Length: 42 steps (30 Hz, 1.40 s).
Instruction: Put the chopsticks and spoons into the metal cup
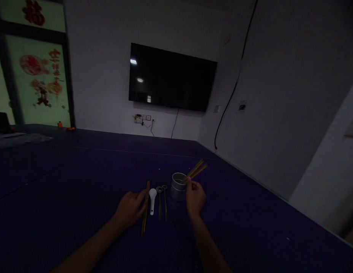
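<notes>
A grey metal cup (178, 192) stands upright on the dark blue tabletop. My right hand (195, 198) is closed in a pinch on several wooden chopsticks (197, 170) at the cup's right rim; they slant up to the right, and their lower ends are hidden. Left of the cup, a pair of chopsticks (144, 223) lies lengthwise on the table. My left hand (130, 209) has its fingers closed at this pair. Just right of the pair lie a white soup spoon (152, 201) and two slim metal utensils, one (159, 204) beside the other (165, 206), side by side.
The blue table (79, 178) runs back to the wall, under a wall-mounted television (172, 77). A black cable (229, 102) hangs down the right wall to the table edge. Clear plastic (21, 141) and small orange objects (70, 129) lie at the far left.
</notes>
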Each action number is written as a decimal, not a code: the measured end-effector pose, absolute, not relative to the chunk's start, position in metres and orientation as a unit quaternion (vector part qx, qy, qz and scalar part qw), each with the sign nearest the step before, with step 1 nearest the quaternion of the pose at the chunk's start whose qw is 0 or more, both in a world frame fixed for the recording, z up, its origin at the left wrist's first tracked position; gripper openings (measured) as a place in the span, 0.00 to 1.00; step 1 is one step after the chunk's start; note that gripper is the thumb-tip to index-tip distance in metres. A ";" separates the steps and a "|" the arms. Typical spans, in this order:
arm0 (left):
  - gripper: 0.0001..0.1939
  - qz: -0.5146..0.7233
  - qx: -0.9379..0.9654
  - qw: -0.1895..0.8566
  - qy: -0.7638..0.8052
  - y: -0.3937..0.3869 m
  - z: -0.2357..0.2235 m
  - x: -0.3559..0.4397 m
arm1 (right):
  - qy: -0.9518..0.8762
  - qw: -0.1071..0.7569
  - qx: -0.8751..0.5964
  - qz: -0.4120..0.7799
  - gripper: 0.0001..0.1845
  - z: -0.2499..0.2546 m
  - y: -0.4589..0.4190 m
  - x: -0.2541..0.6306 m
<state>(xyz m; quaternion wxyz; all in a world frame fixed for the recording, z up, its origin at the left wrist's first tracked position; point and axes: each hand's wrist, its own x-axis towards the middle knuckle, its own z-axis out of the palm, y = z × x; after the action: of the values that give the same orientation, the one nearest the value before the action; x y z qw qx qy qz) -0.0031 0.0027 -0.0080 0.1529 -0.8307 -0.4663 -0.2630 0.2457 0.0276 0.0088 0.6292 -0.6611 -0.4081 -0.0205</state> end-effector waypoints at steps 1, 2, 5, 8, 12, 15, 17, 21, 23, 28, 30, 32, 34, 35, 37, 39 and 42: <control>0.19 -0.262 -0.831 0.150 -0.467 0.002 -0.007 -0.003 | -0.406 0.622 -0.669 -0.033 0.26 0.009 0.026 0.244; 0.19 -0.262 -0.832 0.146 -0.467 0.002 -0.007 -0.002 | -0.407 0.616 -0.673 -0.045 0.25 0.010 0.025 0.242; 0.19 -0.268 -0.830 0.143 -0.467 0.001 -0.006 -0.002 | -0.417 0.606 -0.674 -0.069 0.22 0.009 0.024 0.239; 0.20 -0.266 -0.831 0.147 -0.466 0.001 -0.006 -0.002 | -0.433 0.615 -0.656 -0.064 0.21 0.006 0.027 0.241; 0.18 -0.261 -0.834 0.150 -0.462 0.003 -0.007 -0.003 | -0.470 0.630 -0.617 -0.026 0.23 0.001 0.035 0.248; 0.17 -0.252 -0.843 0.146 -0.452 0.003 -0.007 -0.003 | -0.487 0.636 -0.599 0.006 0.24 -0.002 0.040 0.252; 0.17 -0.245 -0.849 0.140 -0.446 0.002 -0.006 -0.003 | -0.489 0.641 -0.591 0.021 0.25 -0.003 0.043 0.253; 0.18 -0.215 -0.853 0.112 -0.463 -0.001 0.002 -0.001 | -0.495 0.647 -0.579 0.039 0.25 -0.006 0.046 0.254; 0.19 -0.186 -0.849 0.090 -0.486 -0.005 0.007 0.002 | -0.499 0.645 -0.577 0.042 0.25 -0.007 0.046 0.254; 0.22 -0.137 -0.817 0.038 -0.558 -0.016 0.015 0.011 | -0.498 0.644 -0.578 0.051 0.26 -0.007 0.046 0.252; 0.22 -0.126 -0.810 0.023 -0.572 -0.020 0.016 0.014 | -0.492 0.648 -0.580 0.052 0.27 -0.007 0.045 0.251; 0.22 -0.113 -0.809 0.016 -0.576 -0.022 0.017 0.016 | -0.488 0.651 -0.579 0.052 0.27 -0.006 0.045 0.250; 0.23 -0.099 -0.808 0.012 -0.581 -0.024 0.017 0.018 | -0.489 0.650 -0.579 0.053 0.28 -0.004 0.044 0.250; 0.23 -0.091 -0.806 0.012 -0.584 -0.024 0.017 0.018 | -0.487 0.650 -0.581 0.049 0.28 -0.003 0.043 0.250; 0.24 -0.077 -0.803 0.013 -0.591 -0.025 0.016 0.019 | -0.468 0.656 -0.591 0.026 0.27 0.002 0.038 0.250; 0.23 -0.071 -0.802 0.014 -0.593 -0.026 0.016 0.020 | -0.434 0.670 -0.602 -0.019 0.26 0.008 0.032 0.248; 0.22 -0.068 -0.800 0.011 -0.596 -0.027 0.014 0.021 | -0.406 0.684 -0.601 -0.077 0.23 0.017 0.019 0.243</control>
<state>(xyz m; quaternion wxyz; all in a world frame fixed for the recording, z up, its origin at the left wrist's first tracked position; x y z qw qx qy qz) 0.0206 -0.0267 0.0142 0.0114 -0.8001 -0.5958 -0.0684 0.2425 0.0193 0.0174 0.6839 -0.6011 -0.4063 -0.0768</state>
